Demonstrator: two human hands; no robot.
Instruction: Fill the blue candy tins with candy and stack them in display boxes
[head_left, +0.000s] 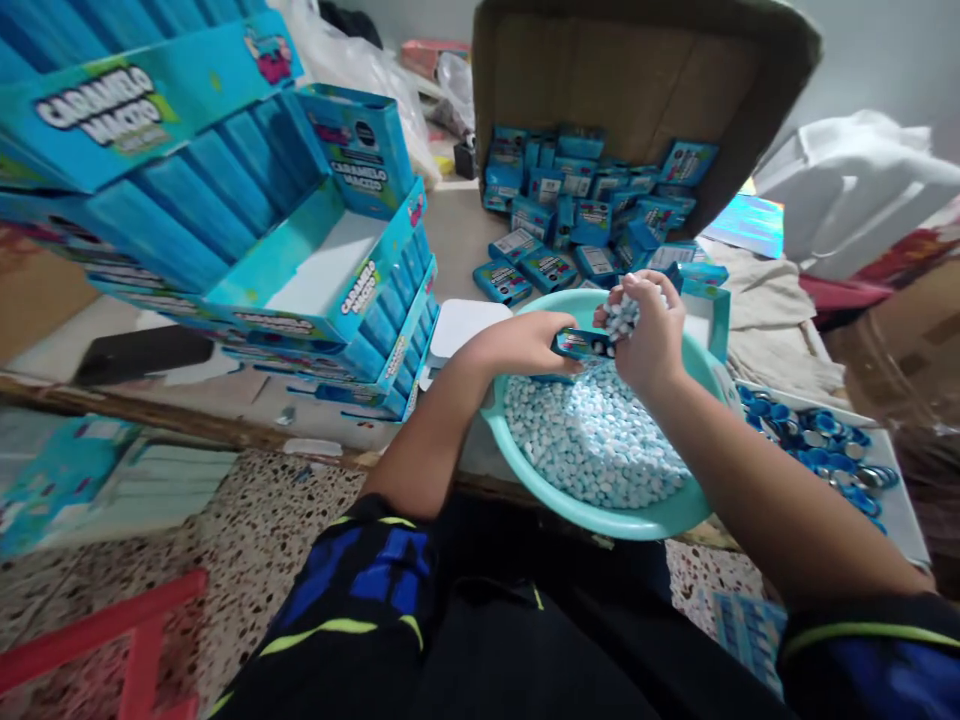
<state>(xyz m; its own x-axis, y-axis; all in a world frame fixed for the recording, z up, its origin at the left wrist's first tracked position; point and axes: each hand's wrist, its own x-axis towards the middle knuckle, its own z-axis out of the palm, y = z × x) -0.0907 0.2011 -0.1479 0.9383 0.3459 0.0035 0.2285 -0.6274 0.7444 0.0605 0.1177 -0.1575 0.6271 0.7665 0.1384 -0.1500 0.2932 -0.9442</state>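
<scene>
View: head camera, looking down on the desk and both arms.
Left hand: over the far-left part of the basin; grip pinching a small blue box between thumb and fingers.
Small blue box: lies roughly level, one end toward the right hand, pale pieces at that end.
Right hand: just right of the box, above the basin; grip curled around a handful of pieces, pale blue and white.
Basin: turquoise, round, at the near edge of the desk; holds a broad bed of loose candies, same colors.
Carton: brown, mouth facing the person, beyond the basin; blue packs heaped in it and spilling onto the desk.
Display trays: blue, stacked at left, printed CARAMELO; the front one shows a bare white bottom with one pack standing at its back.
White flat device: between trays and basin, partly behind the left forearm.
Dark slab: phone-like, flat, near edge, far left.
White tray: right of basin, full of blue-and-silver bits; too small to identify.
Cloth: beige, crumpled, beyond that tray.
</scene>
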